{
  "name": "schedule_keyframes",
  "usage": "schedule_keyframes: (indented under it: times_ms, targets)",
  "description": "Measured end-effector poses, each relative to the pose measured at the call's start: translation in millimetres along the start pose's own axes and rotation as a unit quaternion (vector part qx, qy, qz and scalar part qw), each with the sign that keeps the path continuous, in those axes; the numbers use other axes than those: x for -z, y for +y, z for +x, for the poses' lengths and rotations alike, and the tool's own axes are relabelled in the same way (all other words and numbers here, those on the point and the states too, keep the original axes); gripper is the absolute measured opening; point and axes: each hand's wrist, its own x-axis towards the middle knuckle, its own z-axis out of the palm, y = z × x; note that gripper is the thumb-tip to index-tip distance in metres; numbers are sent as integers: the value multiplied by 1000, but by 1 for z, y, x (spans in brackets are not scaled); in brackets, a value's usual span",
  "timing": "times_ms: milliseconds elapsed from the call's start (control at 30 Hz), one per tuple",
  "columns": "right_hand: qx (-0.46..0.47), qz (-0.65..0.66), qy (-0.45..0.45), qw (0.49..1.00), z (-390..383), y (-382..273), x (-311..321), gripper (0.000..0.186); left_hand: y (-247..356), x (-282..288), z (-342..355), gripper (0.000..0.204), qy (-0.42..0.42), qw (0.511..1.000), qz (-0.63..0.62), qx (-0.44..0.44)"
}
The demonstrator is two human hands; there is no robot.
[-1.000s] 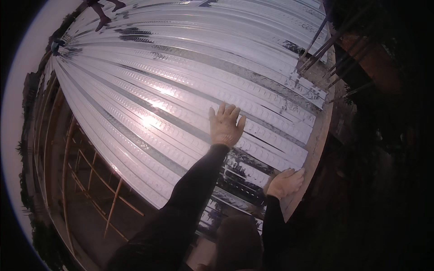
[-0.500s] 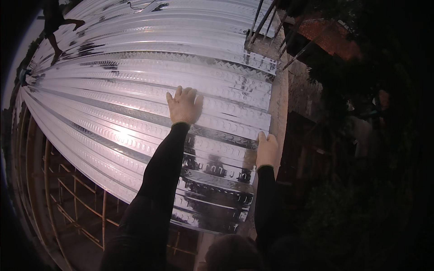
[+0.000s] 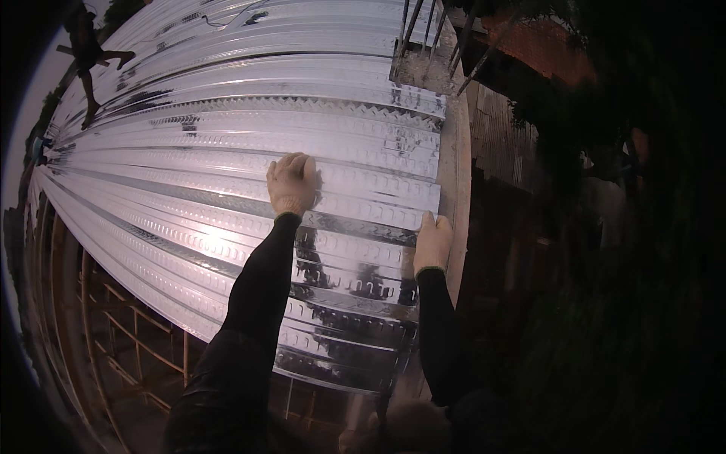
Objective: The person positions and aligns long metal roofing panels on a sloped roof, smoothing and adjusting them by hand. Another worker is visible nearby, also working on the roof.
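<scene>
We are outdoors on a building site, standing above open space. What tells us so are the long, shiny ribbed metal sheets (image 3: 227, 144), laid side by side and reaching far away from us, their near-right ends lying along a rough concrete edge (image 3: 456, 151). Bare rods (image 3: 413, 23) stick up farther along it. Below the sheets, on our left, we make out a framework of poles (image 3: 186, 359). Another person (image 3: 87, 53) is out on the metal. Past the edge we see a reddish roof (image 3: 544, 49), a corrugated panel (image 3: 499, 136) and dark foliage (image 3: 560, 106).

Long black sleeves (image 3: 261, 280) meet pale gloves (image 3: 290, 181) with ribbed cuffs (image 3: 287, 206).
</scene>
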Motion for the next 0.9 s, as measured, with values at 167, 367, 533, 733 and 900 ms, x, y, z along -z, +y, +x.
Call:
schedule_keyframes:
  times_ms: [167,367,533,733,900]
  targets:
    - [-106,87,-23,990,3,2,1,37,0,1,0,43,8,999,-31,8]
    - [-84,96,-41,991,9,1,3,33,-2,-1,4,45,23,1000,-16,1]
    - [-112,57,-61,990,7,1,11,36,1,-10,6,46,-4,992,121,-37]
    - [-16,-373,-114,921,62,-90,47,35,5,-3,13,51,-68,989,130,-2]
    - [245,-132,-64,958,252,-359,56,87,7,2,17,50,-79,987,141,-11]
